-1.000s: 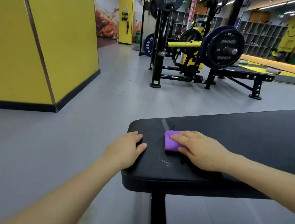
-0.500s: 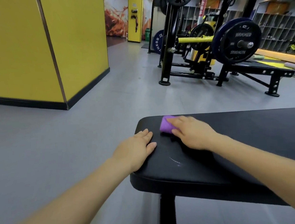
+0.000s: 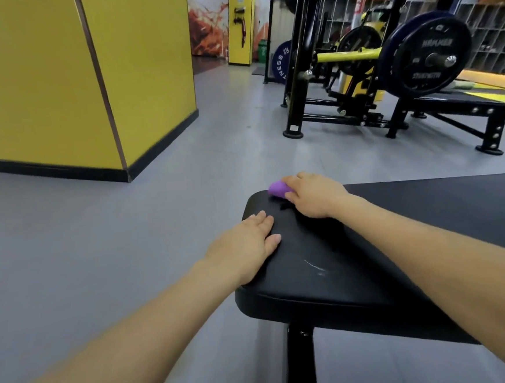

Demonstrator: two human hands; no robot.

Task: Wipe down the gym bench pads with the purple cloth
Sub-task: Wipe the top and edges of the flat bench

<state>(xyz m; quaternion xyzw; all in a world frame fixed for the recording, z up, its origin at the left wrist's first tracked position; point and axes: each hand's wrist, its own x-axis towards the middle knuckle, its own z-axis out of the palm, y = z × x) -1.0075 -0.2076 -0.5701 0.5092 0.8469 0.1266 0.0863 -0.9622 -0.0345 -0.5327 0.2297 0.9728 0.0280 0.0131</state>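
Note:
A black padded gym bench (image 3: 327, 279) stretches from the centre to the right edge. The purple cloth (image 3: 277, 189) lies bunched at the pad's far left corner, mostly covered by my right hand (image 3: 315, 195), which presses down on it. My left hand (image 3: 246, 246) rests flat on the pad's left end with fingers together, holding nothing. A pale scuff marks the pad between my forearms.
A black steel post (image 3: 301, 362) supports the bench below. A yellow wall block (image 3: 85, 83) stands on the grey floor at left. A black and yellow weight machine (image 3: 341, 63) with large plates (image 3: 424, 54) fills the back right.
My right hand has slid the purple cloth from the middle of the pad's left end out to its far edge. My left hand has stayed in place.

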